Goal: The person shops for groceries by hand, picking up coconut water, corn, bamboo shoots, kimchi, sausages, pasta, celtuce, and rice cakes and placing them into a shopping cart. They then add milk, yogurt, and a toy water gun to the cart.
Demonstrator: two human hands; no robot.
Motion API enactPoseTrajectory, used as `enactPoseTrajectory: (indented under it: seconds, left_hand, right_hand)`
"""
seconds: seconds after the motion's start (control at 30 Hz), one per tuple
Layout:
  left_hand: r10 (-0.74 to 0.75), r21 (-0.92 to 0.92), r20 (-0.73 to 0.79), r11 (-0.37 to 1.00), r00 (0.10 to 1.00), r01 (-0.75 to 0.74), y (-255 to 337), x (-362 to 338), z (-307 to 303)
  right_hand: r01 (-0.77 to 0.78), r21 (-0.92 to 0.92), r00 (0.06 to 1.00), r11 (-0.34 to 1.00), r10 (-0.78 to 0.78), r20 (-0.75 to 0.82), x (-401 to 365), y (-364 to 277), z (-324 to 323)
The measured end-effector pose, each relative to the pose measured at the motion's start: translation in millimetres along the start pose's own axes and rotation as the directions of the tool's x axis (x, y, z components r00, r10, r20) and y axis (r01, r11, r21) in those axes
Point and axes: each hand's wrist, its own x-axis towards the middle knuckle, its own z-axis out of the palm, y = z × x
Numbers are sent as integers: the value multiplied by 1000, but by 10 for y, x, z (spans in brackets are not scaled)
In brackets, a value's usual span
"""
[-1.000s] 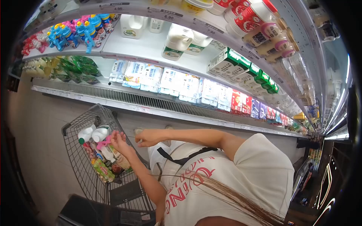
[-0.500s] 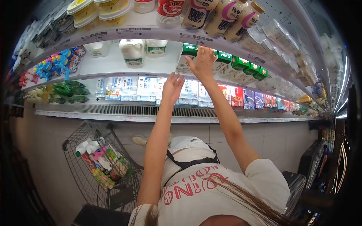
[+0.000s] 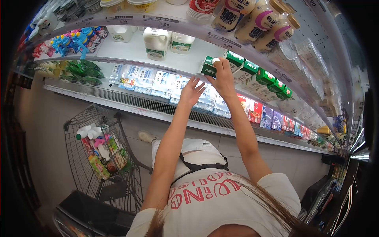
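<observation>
Bright cooler-shelf lighting; strong fisheye curving; black vignette at edges; slight softness throughout

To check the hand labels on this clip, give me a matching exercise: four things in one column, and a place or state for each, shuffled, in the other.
Things:
1. right hand
2. left hand
3. cart
4. jug

Places or states:
A. on the floor, loaded with bottles
B. open, fingers spread, near the carton
C. gripping the green carton
D. upright on the white shelf

Pairs: 1-C; 2-B; 3-A; 4-D
</observation>
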Motion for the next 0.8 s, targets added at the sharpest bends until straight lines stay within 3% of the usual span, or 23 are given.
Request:
enactPoseTrajectory:
  seconds: [0.07, 0.13, 0.17, 0.2, 0.3, 0.37, 0.43, 0.47, 0.5, 0.57, 0.67, 0.8]
  left_hand:
    - [2, 79, -8, 997, 1000, -1, -37, -74, -45]
    - [-11, 16, -46, 1000, 999, 12, -32, -102, -139]
    - [-19, -17, -66, 1000, 998, 18, -22, -126, -203]
    - [9, 66, -43, 998, 999, -6, -22, -168, -280]
    - [15, -9, -63, 1000, 998, -16, 173, -572, -238]
    - [42, -64, -15, 997, 999, -43, 286, -872, -223]
    - [113, -180, 212, 981, 971, -75, 390, -1137, -301]
    - [124, -252, 190, 965, 974, -73, 448, -1317, -314]
    - [138, -229, 106, 967, 985, -111, 482, -1464, -404]
    - [188, -174, -58, 965, 980, -195, 566, -1725, -561]
    - [195, -302, -124, 927, 973, -224, 553, -2391, -479]
    - [277, -394, -313, 833, 908, -389, 414, -2907, -405]
  right_hand:
    - [60, -38, 998, 997, -61, -19, -44, -23, 21]
    - [161, -86, 986, 983, -165, -33, -60, -109, 29]
    - [188, -77, 978, 979, -194, -78, -73, -162, 26]
    - [212, -68, 968, 975, -219, -121, -79, -239, -1]
    - [223, 46, 953, 974, -208, -218, -37, -676, -252]
    - [69, 201, 988, 977, -39, -148, 26, -1003, -493]
    - [-134, 441, 990, 887, 137, 26, 96, -1143, -561]
    - [-165, 467, 986, 869, 139, 90, 149, -1147, -529]
    - [-314, 537, 947, 783, 215, 240, 187, -1227, -504]
    - [-299, 615, 948, 730, 151, 281, 209, -1257, -209]
    - [-539, 627, 792, 562, 85, 605, 310, -1281, 234]
    - [-633, 598, 670, 491, -41, 742, 294, -1560, 765]
